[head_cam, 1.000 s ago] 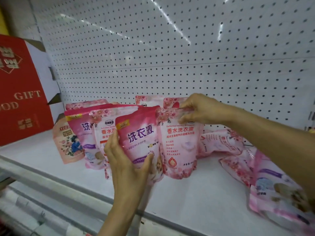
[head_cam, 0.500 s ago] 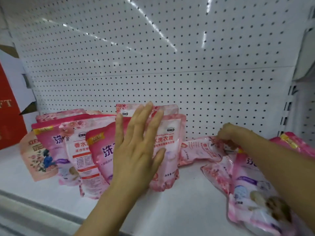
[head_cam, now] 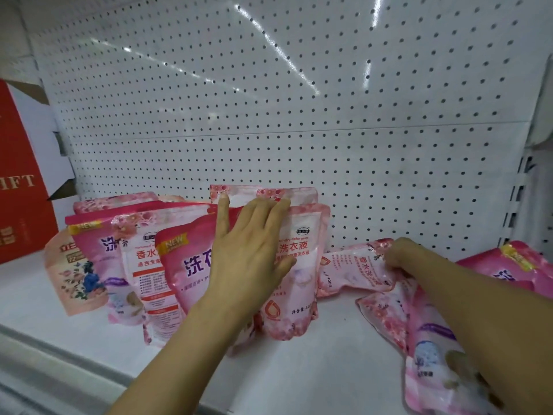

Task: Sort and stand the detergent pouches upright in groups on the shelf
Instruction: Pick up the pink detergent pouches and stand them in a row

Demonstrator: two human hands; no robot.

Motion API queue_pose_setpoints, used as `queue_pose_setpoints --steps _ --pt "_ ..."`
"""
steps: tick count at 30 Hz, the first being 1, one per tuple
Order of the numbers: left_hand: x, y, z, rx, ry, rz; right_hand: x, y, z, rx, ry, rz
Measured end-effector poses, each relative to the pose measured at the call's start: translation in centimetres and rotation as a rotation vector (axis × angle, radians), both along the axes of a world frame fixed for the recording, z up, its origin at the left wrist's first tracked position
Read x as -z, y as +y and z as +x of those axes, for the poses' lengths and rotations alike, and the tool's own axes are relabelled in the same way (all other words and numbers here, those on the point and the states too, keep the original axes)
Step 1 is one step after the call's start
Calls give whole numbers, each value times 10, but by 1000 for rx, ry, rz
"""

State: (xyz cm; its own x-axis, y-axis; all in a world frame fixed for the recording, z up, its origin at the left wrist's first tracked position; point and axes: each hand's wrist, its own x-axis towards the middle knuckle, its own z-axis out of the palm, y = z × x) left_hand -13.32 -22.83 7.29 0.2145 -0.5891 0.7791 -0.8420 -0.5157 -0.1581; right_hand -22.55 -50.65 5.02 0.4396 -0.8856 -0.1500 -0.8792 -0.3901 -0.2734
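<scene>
Pink pouches stand grouped toward the shelf's (head_cam: 299, 369) left end, where our left hand (head_cam: 251, 259), which gripped a dark pink pouch (head_cam: 185, 265) a second ago, now presses flat, grip apart. Our right hand (head_cam: 401, 256) has left the standing group and pinches a fallen pale pouch (head_cam: 353, 271) near the back edge, probably next to stand.
</scene>
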Motion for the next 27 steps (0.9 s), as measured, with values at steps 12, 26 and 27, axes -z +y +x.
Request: queue_pose_setpoints --steps 12,26,27 --pt "4 -9 2 -34 20 15 -95 22 11 -375 -471 -443" --pt "6 -9 -11 59 96 -88 -91 32 -11 -517 -394 -469" --pt "9 -11 -19 114 87 -139 -93 34 -24 -523 -451 -469"
